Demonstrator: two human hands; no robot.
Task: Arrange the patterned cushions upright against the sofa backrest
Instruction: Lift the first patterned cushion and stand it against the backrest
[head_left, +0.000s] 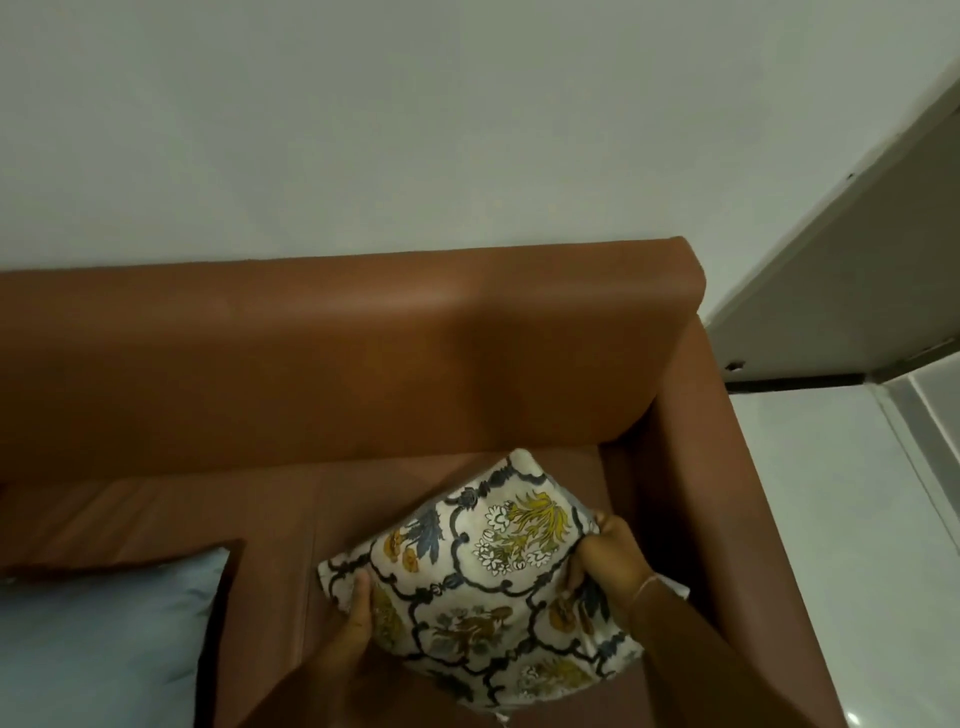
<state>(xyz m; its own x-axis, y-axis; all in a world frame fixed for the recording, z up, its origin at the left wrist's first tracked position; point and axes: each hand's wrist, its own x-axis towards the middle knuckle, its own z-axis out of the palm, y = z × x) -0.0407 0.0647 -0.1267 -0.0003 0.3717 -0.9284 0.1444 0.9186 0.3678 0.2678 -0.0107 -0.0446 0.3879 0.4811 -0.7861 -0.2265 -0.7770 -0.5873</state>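
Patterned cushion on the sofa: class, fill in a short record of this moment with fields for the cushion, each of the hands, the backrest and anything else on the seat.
cushion: patterned cushion, floral print, over the seat near the sofa's right end, tilted, not against the backrest
left hand: left hand grips the cushion's left edge
right hand: right hand grips its right edge; thin bracelet on the wrist
backrest: brown backrest, nothing leaning on it
also on seat: light blue cushion lying to the left

Thin bangle (643, 588) on right wrist
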